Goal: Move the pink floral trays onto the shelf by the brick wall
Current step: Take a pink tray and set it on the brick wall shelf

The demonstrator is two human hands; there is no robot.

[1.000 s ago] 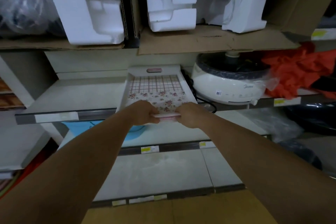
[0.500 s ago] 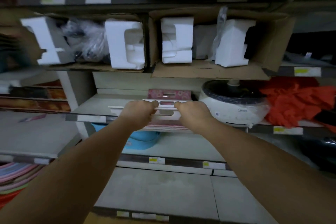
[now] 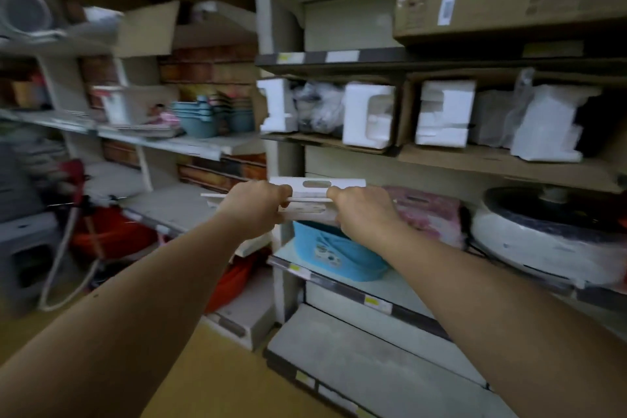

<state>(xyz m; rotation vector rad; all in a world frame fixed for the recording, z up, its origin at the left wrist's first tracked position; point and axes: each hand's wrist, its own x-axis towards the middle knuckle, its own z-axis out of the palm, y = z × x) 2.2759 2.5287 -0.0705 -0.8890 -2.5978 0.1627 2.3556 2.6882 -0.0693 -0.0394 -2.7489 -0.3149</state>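
I hold a white tray (image 3: 314,192) with slotted handles level in front of me, seen nearly edge-on. My left hand (image 3: 258,207) grips its near rim on the left and my right hand (image 3: 364,214) grips it on the right. Its floral face is hidden at this angle. Another pink floral item (image 3: 427,214) lies on the shelf behind my right hand. To the left, a shelf (image 3: 183,202) stands against a brick-pattern wall (image 3: 210,68).
A white and black cooker (image 3: 549,234) sits at the right on the same shelf. A blue tub (image 3: 336,253) stands one level lower. Styrofoam blocks (image 3: 369,115) and cardboard fill the shelf above. Blue bowls (image 3: 203,117) and red items (image 3: 112,234) lie at the left.
The tray has come off the shelf beside the cooker and is carried leftward in both hands. My view has swung left, bringing the brick-wall shelves into sight.
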